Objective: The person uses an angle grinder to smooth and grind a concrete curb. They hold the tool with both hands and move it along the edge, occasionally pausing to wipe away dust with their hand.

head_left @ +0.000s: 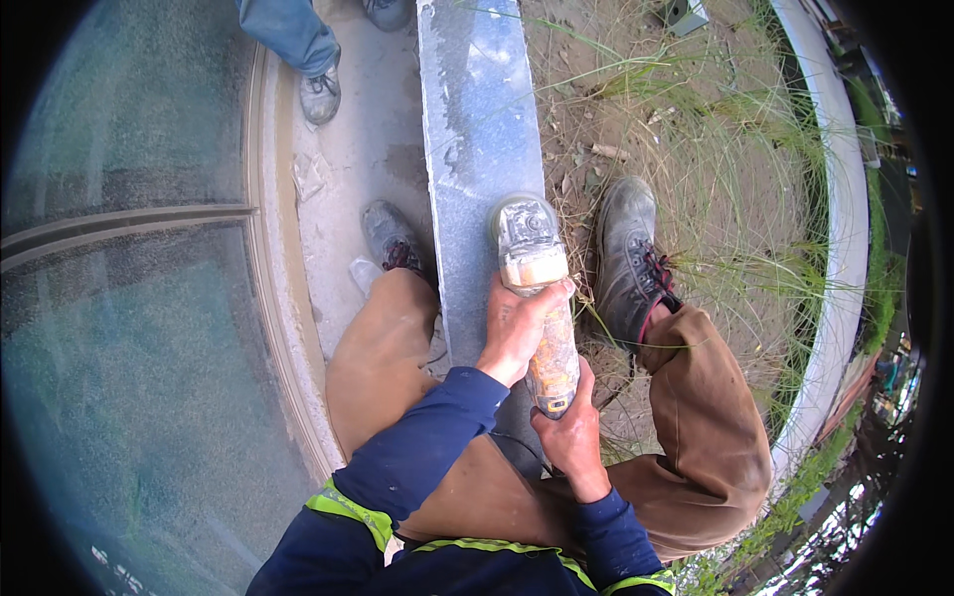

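Observation:
A dusty yellow angle grinder (553, 343) lies lengthwise between my hands, its head over the right edge of a long grey-blue stone slab (477, 129). Just behind the head, my left hand (519, 323) is closed round the grinder's body. My right hand (574, 429) grips the rear end of the tool, nearest to me. The disc sits under the head, mostly hidden, and appears to be at the slab's surface; whether it spins I cannot tell. The slab runs away from me between my legs.
My boots (628, 238) stand on both sides of the slab. Another person's shoe (320, 94) is at the far left, beside a dusty window (129, 368) with a pale frame. Soil with long grass (715, 159) lies to the right, bounded by a curved white kerb (840, 199).

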The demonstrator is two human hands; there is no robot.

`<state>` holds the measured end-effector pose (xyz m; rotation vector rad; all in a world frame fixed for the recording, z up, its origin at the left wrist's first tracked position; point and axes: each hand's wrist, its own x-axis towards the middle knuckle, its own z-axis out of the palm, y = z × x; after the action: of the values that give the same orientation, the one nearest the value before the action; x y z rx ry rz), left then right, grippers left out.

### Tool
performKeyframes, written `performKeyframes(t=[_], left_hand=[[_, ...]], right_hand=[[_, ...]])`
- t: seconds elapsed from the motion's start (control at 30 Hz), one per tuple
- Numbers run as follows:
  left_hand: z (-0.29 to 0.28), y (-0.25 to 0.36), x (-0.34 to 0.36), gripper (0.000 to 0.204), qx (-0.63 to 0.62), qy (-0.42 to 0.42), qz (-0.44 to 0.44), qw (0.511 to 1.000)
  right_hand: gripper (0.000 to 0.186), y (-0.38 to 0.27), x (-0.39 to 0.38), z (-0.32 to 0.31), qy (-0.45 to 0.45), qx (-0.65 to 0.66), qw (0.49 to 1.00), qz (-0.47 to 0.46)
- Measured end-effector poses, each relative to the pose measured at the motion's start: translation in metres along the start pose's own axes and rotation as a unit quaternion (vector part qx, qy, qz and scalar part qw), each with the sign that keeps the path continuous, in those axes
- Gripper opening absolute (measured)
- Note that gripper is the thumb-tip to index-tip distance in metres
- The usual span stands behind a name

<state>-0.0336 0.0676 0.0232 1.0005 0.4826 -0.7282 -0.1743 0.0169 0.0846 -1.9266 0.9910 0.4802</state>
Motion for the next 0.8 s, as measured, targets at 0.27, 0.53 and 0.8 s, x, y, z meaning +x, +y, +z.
performKeyframes(t=[0.27,0.53,0.8], left_hand=[[0.009,-0.016,-0.006,0.046,0.043,0.012,-0.012,0.999],[-0.005,-0.004,0.001,0.041,0.021,-0.013,-0.021,0.999],[0.008,-0.016,0.000,0.044,0.049,-0.016,-0.006,0.999]], right_hand=[[0.090,0.013,-0.010,-0.003,0.016,0.012,1.000,0.014],[0.092,-0.002,0.001,-0.004,-0.027,0.001,1.000,0.007],[0.091,0.014,-0.004,-0.002,0.008,0.035,0.999,0.007]])
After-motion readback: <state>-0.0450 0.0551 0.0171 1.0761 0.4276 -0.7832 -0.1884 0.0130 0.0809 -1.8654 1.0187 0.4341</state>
